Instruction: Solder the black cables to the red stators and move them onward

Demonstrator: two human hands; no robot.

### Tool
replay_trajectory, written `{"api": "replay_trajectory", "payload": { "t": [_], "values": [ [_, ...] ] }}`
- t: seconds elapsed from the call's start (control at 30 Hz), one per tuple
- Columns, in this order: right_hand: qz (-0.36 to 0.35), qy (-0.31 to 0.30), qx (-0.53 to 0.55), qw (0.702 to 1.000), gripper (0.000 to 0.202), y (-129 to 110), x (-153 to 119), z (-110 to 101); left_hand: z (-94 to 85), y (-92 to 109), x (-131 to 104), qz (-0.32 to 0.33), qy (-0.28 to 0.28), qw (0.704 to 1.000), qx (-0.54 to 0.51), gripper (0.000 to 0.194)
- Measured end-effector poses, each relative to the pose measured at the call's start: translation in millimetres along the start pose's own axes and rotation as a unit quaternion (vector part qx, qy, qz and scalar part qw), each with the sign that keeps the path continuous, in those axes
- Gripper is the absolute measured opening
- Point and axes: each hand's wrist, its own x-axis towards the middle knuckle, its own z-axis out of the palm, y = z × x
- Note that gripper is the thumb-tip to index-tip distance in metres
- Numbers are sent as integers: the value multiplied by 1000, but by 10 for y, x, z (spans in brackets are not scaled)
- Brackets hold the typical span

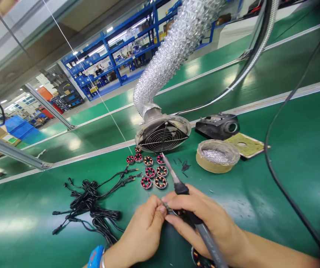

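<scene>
My right hand [213, 216] is wrapped round a soldering iron [181, 188], its tip pointing away from me toward the round grille. Its thumb and fingertips also close in by a small copper-wound stator [179, 212], partly hidden under the iron. My left hand [143, 232] is closed in a pinch right against the right fingertips; what it holds is too small and covered to name. Another stator [199, 258] shows at the bottom, partly behind the iron. Beyond my hands, several round stators [150, 172] with red or copper windings lie grouped on the green bench [249, 201].
A bundle of black cables [86, 199] lies at left. A fume extractor hood [162, 139] with foil duct [165, 59] stands ahead. On the right are a tin [217, 163], a yellow sponge [245, 145], a black iron stand [218, 126] and a hanging cord [278, 190]. Small black tubes [185, 166] lie nearby.
</scene>
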Motion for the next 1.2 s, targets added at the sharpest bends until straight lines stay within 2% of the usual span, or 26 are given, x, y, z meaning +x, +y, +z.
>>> {"api": "replay_trajectory", "payload": {
  "t": [0.13, 0.33, 0.43, 0.57, 0.67, 0.8, 0.93, 1.07, 1.2],
  "values": [
    [-51, -52, -41, 997, 20, 46, 22, -27, 15, 26, -29, 7, -12, 999, 43, 27],
    [43, -76, 4, 996, 23, 171, 12, -112, -63, 74, 9, 11, -12, 994, 105, 21],
    [39, -85, 11, 995, 25, 194, 25, -128, -88, 35, 47, 0, -36, 998, 49, 22],
    [27, -64, 1, 998, 22, 188, 20, -72, -53, -65, 98, -22, -62, 993, -98, 27],
    [14, -43, -3, 999, 20, 194, 2, -30, -16, -110, 133, -50, -51, 985, -157, 31],
    [29, -46, -15, 998, 29, 182, -1, -118, -2, -122, 166, -80, 0, 985, -152, 28],
    [75, -61, -14, 995, 41, 94, 10, -375, -6, -125, 183, -94, 7, 985, -144, 25],
    [114, -96, -35, 988, 29, 38, 7, -554, 2, -127, 193, -94, 16, 986, -133, 25],
    [159, -68, 16, 985, 15, 70, -1, -532, 10, -117, 194, -97, 18, 988, -122, 25]
  ]
}}
